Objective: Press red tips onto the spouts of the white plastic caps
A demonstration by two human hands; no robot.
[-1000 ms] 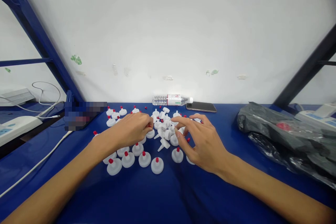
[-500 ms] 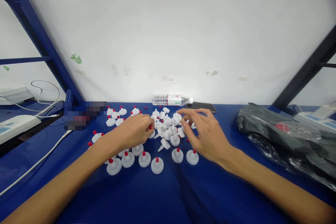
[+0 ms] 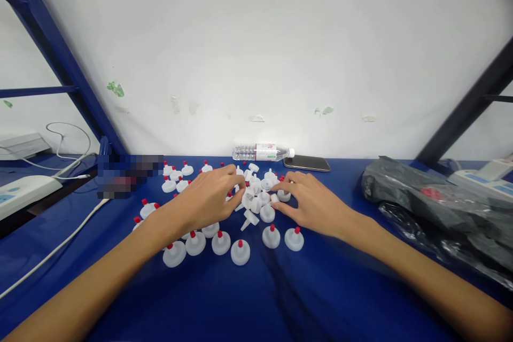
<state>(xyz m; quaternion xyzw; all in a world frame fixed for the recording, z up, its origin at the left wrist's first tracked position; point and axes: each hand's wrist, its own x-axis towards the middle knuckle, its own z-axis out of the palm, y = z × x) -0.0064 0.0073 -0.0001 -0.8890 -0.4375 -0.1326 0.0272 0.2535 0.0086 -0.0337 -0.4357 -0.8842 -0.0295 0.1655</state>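
Note:
My left hand (image 3: 214, 192) is at the left side of a loose pile of white nozzle caps (image 3: 255, 204). Its fingers are curled, with a gap between thumb and index finger and nothing visible in it. At the pile's right side, my right hand (image 3: 310, 202) has thumb and fingertips around a small white nozzle cap (image 3: 274, 199). White caps with red tips stand upright around the pile, such as one cap (image 3: 240, 253) in front and another (image 3: 294, 239) at the right. More red-tipped caps are partly hidden behind my left hand and forearm.
A clear plastic bottle (image 3: 262, 152) lies along the wall, beside a dark phone (image 3: 306, 163). Grey plastic bags (image 3: 441, 208) cover the right side of the blue table (image 3: 224, 299). A white power strip (image 3: 30, 192) and cable (image 3: 60, 246) are at the left.
My left hand has moved slightly right and away from a red-tipped cap. My right hand has lowered, its fingers closing around a white nozzle cap in the pile.

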